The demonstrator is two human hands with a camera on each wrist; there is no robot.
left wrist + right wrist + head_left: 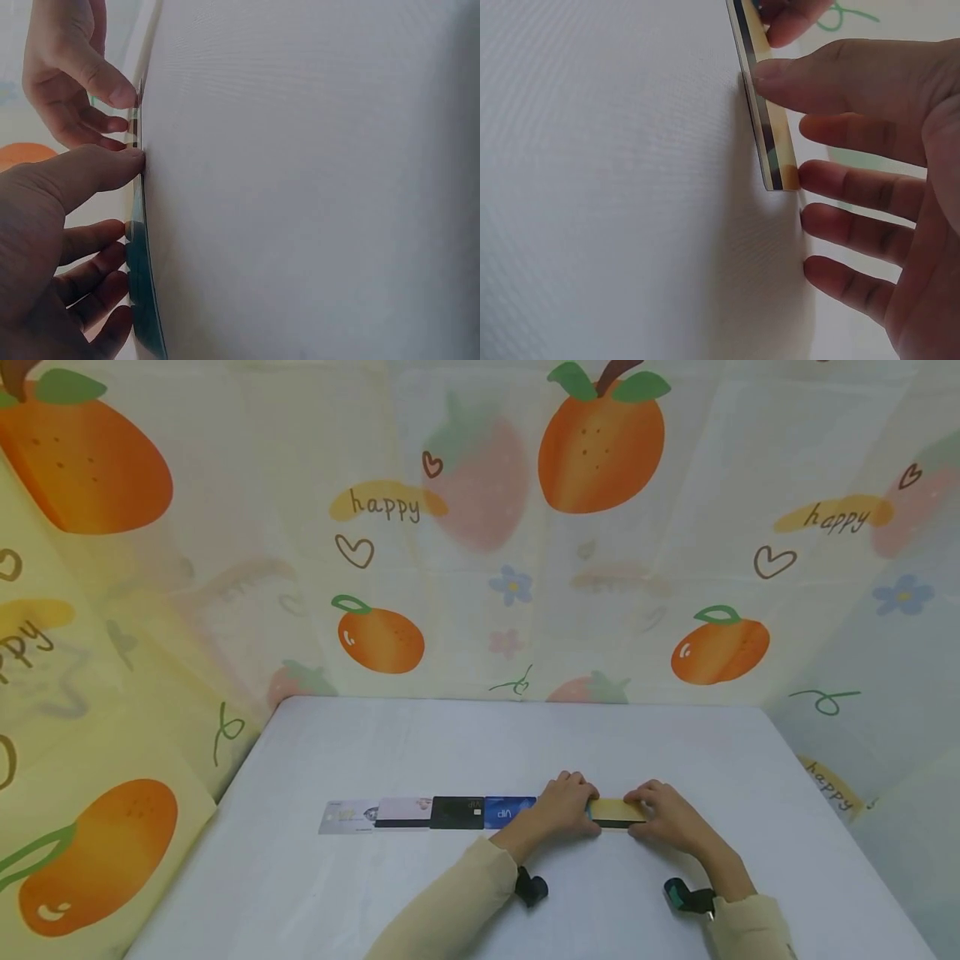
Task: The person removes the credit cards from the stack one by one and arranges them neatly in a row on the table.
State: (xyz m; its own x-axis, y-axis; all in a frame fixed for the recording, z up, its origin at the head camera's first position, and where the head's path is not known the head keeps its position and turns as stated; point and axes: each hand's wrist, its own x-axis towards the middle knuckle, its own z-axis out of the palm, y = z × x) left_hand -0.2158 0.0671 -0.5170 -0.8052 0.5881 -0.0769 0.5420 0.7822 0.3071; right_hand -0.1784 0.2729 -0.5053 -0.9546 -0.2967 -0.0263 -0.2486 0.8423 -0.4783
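Observation:
A row of flat cards lies across the white table. At its right end is a gold card (618, 810) with a black stripe along its near edge. My left hand (558, 806) spans the row at the gold card's left end, thumb on the near side and fingers on the far side, hiding part of the row. A teal-blue card (142, 285) shows beneath its fingers in the left wrist view. My right hand (671, 817) pinches the gold card's right end between thumb and forefinger; its other fingers (847, 232) are spread beyond the card.
Leftward along the row lie a blue VIP card (508, 812), a black card (457, 812), a pale pink card (403, 812) with a dark stripe and a silver-grey card (345, 818). A fruit-printed cloth (480, 610) hangs behind the white table (450, 735).

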